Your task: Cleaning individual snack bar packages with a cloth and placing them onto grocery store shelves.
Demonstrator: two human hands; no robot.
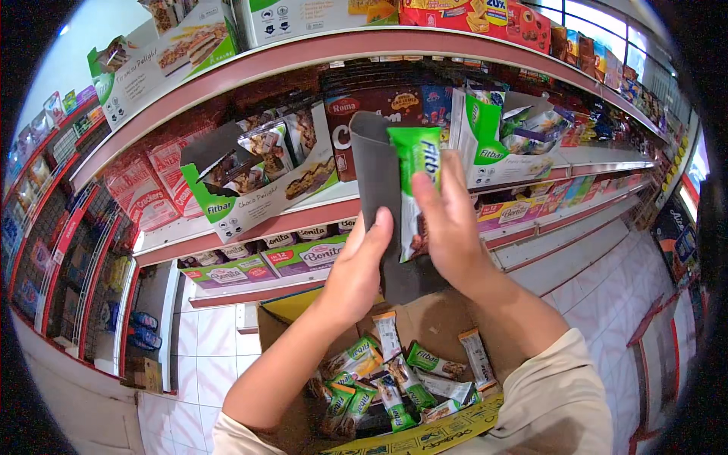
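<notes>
Right hand, above the brown open cardboard carton: grip closed, thumb across the front of a slim green-and-brown wrapped snack bar, fingers behind, bar held nearly upright over the carton's far side. Left hand, also above the carton, left of its middle: grip closed on a dark grey, flat folded sheet, thumb on its face, fingers mostly hidden; material cannot be told. Sheet stands upright behind the bar; whether the two touch cannot be told. Inside the carton: a loose heap of green, white and orange wrapped bars, lying at mixed angles. Yellow printed tape along the carton's near edge. Beyond the carton: a white shelf with a dull-red edge. On it, up and left of the carton, a green-and-white cardboard display box holding wrapped bars; up and right, a second green-and-white display box, also stocked. Pale patterned floor tiles left of the carton.
</notes>
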